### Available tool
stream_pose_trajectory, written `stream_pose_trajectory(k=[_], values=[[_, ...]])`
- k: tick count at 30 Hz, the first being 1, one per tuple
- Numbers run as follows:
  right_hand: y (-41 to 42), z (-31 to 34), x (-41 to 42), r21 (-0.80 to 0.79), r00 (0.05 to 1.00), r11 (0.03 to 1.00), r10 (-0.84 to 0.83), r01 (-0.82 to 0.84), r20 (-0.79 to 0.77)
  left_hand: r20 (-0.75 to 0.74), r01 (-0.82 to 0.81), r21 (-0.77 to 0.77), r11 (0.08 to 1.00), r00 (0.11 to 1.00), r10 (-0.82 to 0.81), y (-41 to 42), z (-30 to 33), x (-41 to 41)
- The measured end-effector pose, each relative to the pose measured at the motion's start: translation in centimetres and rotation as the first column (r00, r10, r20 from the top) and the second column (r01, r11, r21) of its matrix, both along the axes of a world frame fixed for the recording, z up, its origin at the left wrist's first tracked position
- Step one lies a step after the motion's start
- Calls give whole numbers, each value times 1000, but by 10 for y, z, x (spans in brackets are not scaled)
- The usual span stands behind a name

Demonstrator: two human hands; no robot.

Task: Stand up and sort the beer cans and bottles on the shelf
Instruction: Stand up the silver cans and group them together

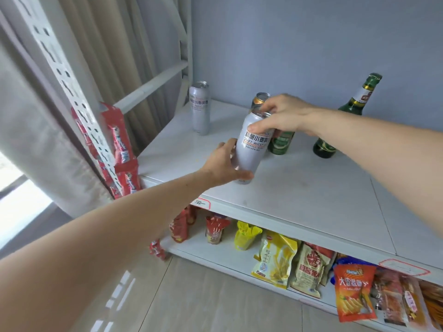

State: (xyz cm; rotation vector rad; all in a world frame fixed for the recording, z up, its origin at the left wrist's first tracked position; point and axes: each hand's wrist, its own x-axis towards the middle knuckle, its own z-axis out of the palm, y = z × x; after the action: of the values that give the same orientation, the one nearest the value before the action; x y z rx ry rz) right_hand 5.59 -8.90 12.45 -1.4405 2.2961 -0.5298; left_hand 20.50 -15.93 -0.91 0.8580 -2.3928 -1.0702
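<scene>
Silver can (253, 142) tilted, at shelf (311, 188) front, both hands on it: left hand (225, 164) cups base, right hand (279, 117) pinches top. Step: placing can. Next, likely: set beside matching silver can (201, 107) at back-left; green bottle (347, 116) stands apart.

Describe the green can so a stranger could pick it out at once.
Start at the white upper shelf against the blue wall. The green can stands mid-shelf, right behind the silver can held in both hands. It is the only green can; the green bottle to its right is taller, with a neck.
</scene>
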Motion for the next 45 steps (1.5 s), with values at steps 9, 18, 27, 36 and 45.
stream_pose_trajectory(k=[9,18,27,36,45], values=[[-87,-6,37,-59,991,998,-20,12,-129,-46,-210,-25,977,977,209,-75,-6,18],[-153,-26,14,-41,973,996,-86,79,-212,-108,-383,146,912,910,399,-121,-40,-30],[-186,-43,-10,-9,967,993,-115,116,-229,-2,-460,78,884,887,462,-133,-55,-61],[-194,-45,-14,13,961,992,-116,123,-252,71,-484,-27,874,872,485,-133,-56,-68],[-184,-43,-9,35,964,996,-72,84,-256,110,-448,-49,893,886,451,-132,-53,-62]])
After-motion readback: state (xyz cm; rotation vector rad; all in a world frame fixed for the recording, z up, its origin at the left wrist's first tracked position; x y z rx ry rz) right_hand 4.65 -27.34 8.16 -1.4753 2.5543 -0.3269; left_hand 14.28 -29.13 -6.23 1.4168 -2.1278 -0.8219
